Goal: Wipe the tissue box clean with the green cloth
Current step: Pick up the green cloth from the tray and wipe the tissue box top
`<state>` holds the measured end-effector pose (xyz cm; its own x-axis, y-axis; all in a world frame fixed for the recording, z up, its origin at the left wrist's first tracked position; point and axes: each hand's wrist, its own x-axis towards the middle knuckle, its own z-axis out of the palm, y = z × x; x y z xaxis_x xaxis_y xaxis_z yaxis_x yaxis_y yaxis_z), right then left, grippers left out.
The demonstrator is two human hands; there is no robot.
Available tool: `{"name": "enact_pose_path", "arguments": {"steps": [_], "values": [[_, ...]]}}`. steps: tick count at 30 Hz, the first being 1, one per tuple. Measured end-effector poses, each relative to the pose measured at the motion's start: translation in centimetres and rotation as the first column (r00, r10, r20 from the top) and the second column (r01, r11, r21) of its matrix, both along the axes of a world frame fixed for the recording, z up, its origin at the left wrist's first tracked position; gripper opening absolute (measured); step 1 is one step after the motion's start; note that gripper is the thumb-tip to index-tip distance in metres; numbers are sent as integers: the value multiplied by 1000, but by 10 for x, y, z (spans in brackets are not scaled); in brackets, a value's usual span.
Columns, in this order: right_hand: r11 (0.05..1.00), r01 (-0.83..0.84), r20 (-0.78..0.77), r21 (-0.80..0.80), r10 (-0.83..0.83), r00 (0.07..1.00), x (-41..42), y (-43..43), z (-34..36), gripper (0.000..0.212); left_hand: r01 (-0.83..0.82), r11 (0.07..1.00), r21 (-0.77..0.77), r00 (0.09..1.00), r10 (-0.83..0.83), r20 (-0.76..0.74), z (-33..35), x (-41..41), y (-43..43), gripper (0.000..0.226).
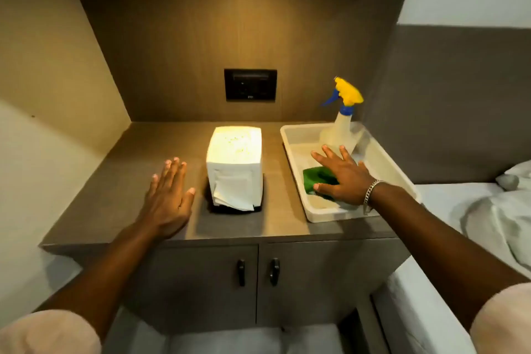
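Observation:
A white tissue box (234, 152) stands in the middle of the brown countertop, a tissue hanging out of its near face. The green cloth (313, 179) lies in a white tray (296, 138) to the right of the box. My right hand (342, 178) is spread flat over the cloth, fingers apart, covering its right part; no grip on it shows. My left hand (169, 195) hovers open, palm down, just left of the tissue box and apart from it.
A spray bottle (340, 126) with a yellow and blue head stands at the tray's far end. A dark socket panel (250, 85) sits in the back wall. Cabinet doors with two handles are below the counter. A bed (474, 210) with white sheets lies to the right.

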<state>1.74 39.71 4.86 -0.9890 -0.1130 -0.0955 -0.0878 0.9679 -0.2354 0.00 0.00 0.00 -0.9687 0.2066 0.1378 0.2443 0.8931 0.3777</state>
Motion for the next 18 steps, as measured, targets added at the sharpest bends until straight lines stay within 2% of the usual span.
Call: {"name": "enact_pose_path", "arguments": {"steps": [4, 8, 12, 18], "values": [[993, -54, 238, 107, 28, 971, -17, 14, -21, 82, -6, 966, -260, 992, 38, 117, -31, -14, -6, 77], [983, -131, 339, 125, 82, 937, -21, 12, -24, 81, 8, 942, -335, 994, 28, 101, -42, -21, -9, 77], [972, -155, 312, 177, 94, 945, -18, 6, -26, 74, 4, 932, -362, 994, 34, 99, -42, -22, -10, 79], [994, -69, 206, 89, 50, 977, -14, 5, -23, 74, 16, 942, -335, 988, 37, 152, -21, -7, 1, 77]]}}
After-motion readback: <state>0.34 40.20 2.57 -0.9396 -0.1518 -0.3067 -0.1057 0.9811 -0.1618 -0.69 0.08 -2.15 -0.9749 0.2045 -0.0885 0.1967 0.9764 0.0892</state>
